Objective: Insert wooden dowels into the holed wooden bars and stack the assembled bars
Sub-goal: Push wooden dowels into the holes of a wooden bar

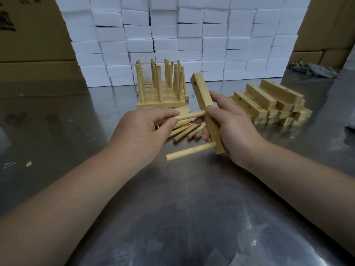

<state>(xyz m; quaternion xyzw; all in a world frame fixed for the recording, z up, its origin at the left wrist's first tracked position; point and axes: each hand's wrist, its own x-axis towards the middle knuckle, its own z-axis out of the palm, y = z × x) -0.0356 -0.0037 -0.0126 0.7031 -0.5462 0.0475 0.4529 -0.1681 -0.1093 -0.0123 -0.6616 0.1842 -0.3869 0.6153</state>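
Right hand [226, 127] grips bar [203, 98]; left hand [142, 129] pinches dowel [190, 116].

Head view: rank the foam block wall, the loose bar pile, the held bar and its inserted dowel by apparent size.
1. foam block wall
2. loose bar pile
3. held bar, which looks larger because it is nearer the camera
4. inserted dowel, at the same nearness as the bar and clearly shorter and thinner

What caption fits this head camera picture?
The left hand holds a dowel against the holed wooden bar gripped by the right hand.
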